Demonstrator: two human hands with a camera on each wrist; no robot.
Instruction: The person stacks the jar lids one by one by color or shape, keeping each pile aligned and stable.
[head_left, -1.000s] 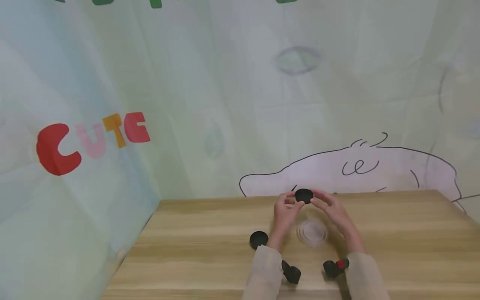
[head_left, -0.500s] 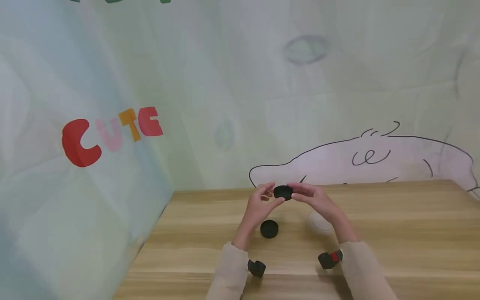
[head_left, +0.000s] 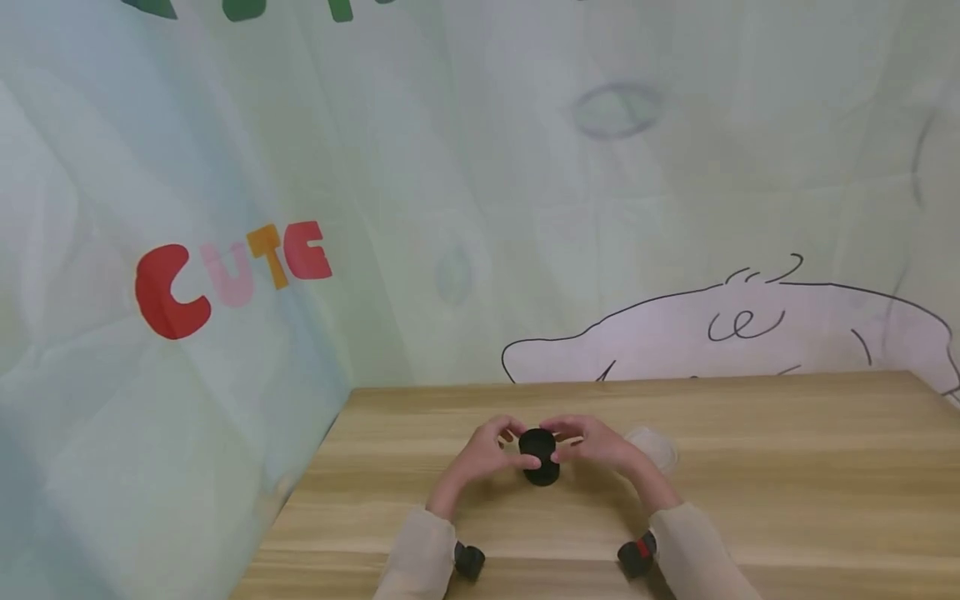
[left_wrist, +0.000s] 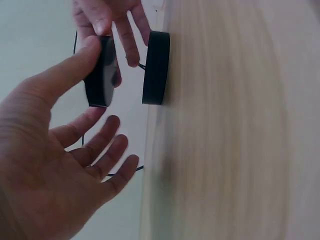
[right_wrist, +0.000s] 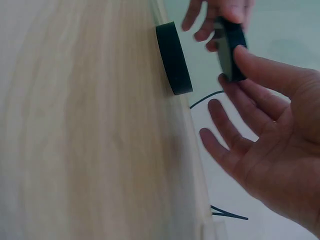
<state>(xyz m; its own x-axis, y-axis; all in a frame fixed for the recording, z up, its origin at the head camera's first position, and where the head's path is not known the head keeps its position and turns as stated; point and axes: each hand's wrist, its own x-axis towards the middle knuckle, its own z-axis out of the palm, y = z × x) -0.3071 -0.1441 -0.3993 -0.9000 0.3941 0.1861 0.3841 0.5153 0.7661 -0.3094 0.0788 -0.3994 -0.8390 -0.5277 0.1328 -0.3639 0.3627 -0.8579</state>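
Note:
Both hands hold one round, shallow black dish [head_left: 536, 443] between them, pinched at opposite sides by thumbs and fingers. My left hand [head_left: 482, 457] has its left side and my right hand [head_left: 598, 443] its right. Below it a second black dish [left_wrist: 156, 67] of similar shape rests on the table; the held one overlaps it in the head view. Both wrist views show a gap between the two. In the right wrist view the held dish's pale underside faces the tabletop, and the lower fingers of my right hand [right_wrist: 272, 132] are spread away from it.
A clear, round plastic piece [head_left: 654, 448] lies on the wooden table [head_left: 810, 492], partly behind the right forearm. A printed cloth backdrop [head_left: 480, 167] hangs behind and to the left of the table. Each wrist carries a small black camera.
The hands have carried the black dish leftward and down, from beside the other dish to right above it. The clear piece, earlier between the forearms, is now outside the right one.

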